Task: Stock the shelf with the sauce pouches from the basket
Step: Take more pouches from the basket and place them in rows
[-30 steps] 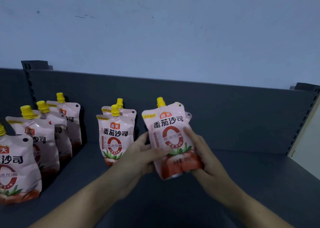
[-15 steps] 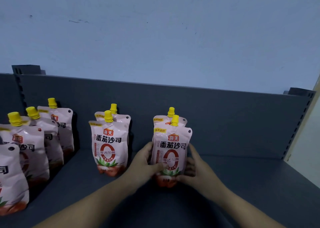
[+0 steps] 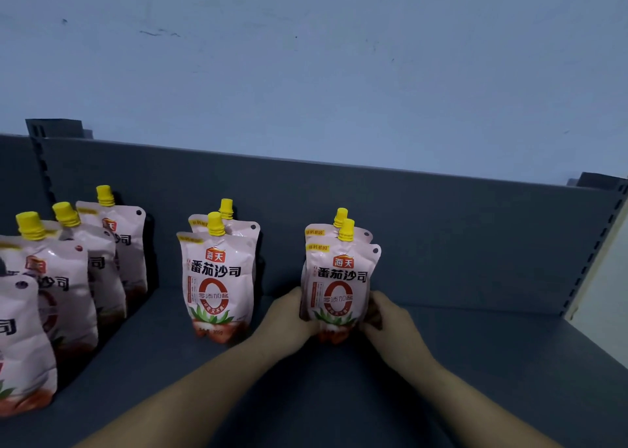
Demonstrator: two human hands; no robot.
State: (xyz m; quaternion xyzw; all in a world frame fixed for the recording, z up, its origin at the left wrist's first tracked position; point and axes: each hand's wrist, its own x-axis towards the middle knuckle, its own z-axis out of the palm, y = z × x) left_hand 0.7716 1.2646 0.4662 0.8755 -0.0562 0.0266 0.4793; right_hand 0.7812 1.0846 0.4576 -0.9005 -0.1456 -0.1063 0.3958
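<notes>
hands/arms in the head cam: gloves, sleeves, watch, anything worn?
Nothing worn that shows. The left hand and right hand are bare, no gloves. Both forearms, left and right, are uncovered down to the frame edge: no sleeves, watch or wristband. No rings visible, though the light is dim.

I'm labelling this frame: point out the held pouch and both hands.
held pouch (image 3: 343, 277), head view, front label.
left hand (image 3: 289, 322), head view, back of hand.
right hand (image 3: 390, 325), head view, back of hand.
</notes>
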